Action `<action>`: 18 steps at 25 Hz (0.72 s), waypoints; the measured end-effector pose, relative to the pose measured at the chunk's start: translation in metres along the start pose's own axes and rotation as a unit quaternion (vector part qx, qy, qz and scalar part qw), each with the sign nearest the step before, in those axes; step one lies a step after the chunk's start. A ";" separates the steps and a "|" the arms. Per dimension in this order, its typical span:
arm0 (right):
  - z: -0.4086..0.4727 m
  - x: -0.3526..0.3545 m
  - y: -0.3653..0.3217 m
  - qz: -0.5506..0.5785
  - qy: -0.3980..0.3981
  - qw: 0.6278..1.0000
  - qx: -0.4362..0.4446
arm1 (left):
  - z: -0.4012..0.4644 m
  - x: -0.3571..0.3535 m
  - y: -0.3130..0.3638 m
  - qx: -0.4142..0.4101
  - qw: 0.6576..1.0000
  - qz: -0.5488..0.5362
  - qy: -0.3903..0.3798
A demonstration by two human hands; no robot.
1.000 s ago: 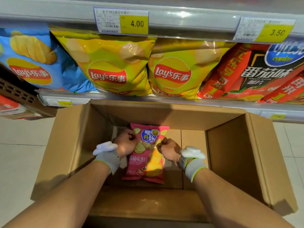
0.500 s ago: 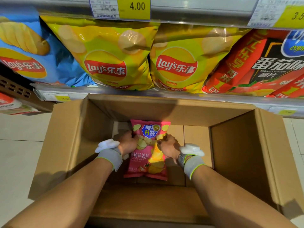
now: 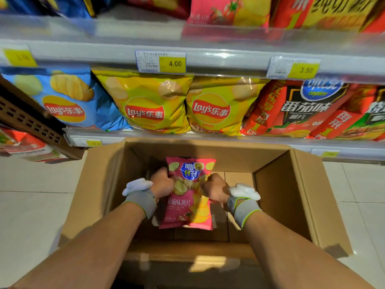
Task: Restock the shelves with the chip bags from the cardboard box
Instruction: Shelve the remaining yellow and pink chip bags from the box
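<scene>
A pink chip bag (image 3: 188, 205) with a blue logo sits inside the open cardboard box (image 3: 302, 197) on the floor. My left hand (image 3: 161, 182) grips the bag's left side and my right hand (image 3: 215, 189) grips its right side, both about a third of the way down from its top. Both wrists wear grey bands with white devices. The bag's top edge stands near the box's far wall. Above the box, the shelf (image 3: 208, 59) with price tags holds yellow chip bags (image 3: 145, 103).
Blue chip bags (image 3: 66, 97) fill the shelf at left, red and black ones (image 3: 308, 109) at right. A higher shelf carries pink and red bags (image 3: 227, 9). A brown perforated rack (image 3: 27, 119) juts in at left. Pale floor tiles (image 3: 31, 205) flank the box.
The view has tilted up, showing a higher shelf. The pink bag sits higher in the box, still held in both hands.
</scene>
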State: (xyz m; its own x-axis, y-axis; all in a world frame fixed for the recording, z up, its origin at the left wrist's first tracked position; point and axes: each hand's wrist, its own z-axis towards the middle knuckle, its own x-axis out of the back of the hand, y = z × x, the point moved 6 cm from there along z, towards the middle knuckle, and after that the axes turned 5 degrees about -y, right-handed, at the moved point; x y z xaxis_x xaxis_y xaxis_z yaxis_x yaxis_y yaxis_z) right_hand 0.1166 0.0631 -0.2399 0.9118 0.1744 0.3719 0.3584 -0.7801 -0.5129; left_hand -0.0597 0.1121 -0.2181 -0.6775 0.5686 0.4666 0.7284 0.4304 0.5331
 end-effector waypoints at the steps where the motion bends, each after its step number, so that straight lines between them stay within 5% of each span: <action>1: -0.009 0.005 -0.007 -0.002 -0.015 1.000 0.016 | -0.007 0.005 0.006 -0.003 1.000 0.012 0.006; 18: -0.151 0.072 -0.103 0.022 0.032 0.987 0.156 | -0.146 0.091 0.107 -0.149 0.981 0.009 0.123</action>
State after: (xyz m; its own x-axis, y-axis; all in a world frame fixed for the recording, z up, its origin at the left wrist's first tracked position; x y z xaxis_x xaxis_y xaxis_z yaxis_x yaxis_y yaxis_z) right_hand 0.1150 0.0651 -0.0434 0.9167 0.0987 0.3873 0.3727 -0.5610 -0.7391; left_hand -0.0579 0.1076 -0.0159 -0.6955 0.3729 0.6142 0.7031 0.1768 0.6888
